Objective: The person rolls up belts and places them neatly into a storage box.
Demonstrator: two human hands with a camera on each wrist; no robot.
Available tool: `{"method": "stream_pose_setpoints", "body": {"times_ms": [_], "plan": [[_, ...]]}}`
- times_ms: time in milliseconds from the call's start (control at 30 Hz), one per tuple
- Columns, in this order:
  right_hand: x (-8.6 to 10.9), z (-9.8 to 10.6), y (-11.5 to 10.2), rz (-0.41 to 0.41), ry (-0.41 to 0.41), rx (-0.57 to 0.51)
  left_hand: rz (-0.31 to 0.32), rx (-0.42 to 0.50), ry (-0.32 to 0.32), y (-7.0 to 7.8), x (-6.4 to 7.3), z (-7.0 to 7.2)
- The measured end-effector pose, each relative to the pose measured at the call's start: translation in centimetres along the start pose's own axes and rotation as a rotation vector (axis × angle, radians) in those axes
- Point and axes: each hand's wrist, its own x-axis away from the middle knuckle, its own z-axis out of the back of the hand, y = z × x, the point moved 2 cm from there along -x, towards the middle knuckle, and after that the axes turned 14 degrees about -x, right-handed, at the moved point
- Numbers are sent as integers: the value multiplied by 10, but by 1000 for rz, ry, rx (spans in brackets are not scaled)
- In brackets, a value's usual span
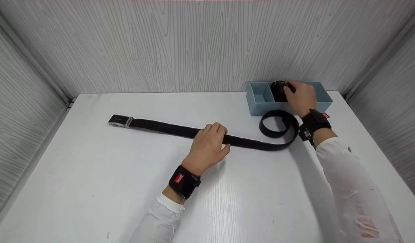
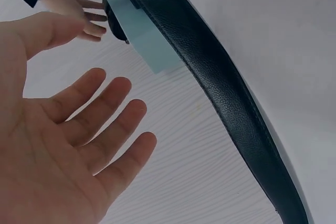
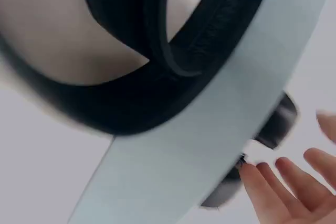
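A black leather belt lies across the white table, its silver-edged buckle at the left. Toward the right the strap curls into a loose coil standing on edge before a blue divided box. My left hand hovers by the middle of the strap; the left wrist view shows its fingers spread and apart from the leather. Over the box, my right hand reaches a glossy dark item, possibly sunglasses, in a middle compartment. One fingertip touches or nearly touches it in the right wrist view.
The box's left compartment shows its bare floor. Behind the box stands a wood-grain back panel, and side panels flank the white table.
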Motion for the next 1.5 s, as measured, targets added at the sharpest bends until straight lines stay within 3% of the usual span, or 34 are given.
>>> {"method": "stream_pose_setpoints", "body": {"times_ms": [67,133,233,300,367,500,600,900,1033,1167,1267,1400,1500], "plan": [[10,3,2,57,42,7,5,-18,-68,-2,-1,-4],[23,6,9,85,11,41,-10,-36,-136,-4,-2,-10],[39,4,24,90,-185,136,-54,-39,-213,-5,-5,-18],[47,1,32,68,-315,158,-71,-38,-231,-7,-8,-23],[52,-3,34,56,-372,160,-67,-45,-220,-9,-9,-26],[64,-9,27,59,-311,136,-52,-57,-191,-13,-9,-29],[78,-8,12,48,-301,144,-70,-21,-204,-9,-5,-27],[118,-14,-35,-57,-526,71,-56,96,-255,-7,1,-28],[129,-17,-37,-147,-538,-8,-15,69,-247,-6,-2,-27],[132,-20,-34,-266,-517,-64,-1,-27,-228,12,-3,-18],[131,-23,-33,-304,-491,-73,-59,-72,-223,32,-4,-13],[129,-26,-34,-286,-479,-51,-126,-86,-214,51,-6,-14],[127,-29,-38,-227,-480,14,-141,-88,-196,57,-7,-21]]}}
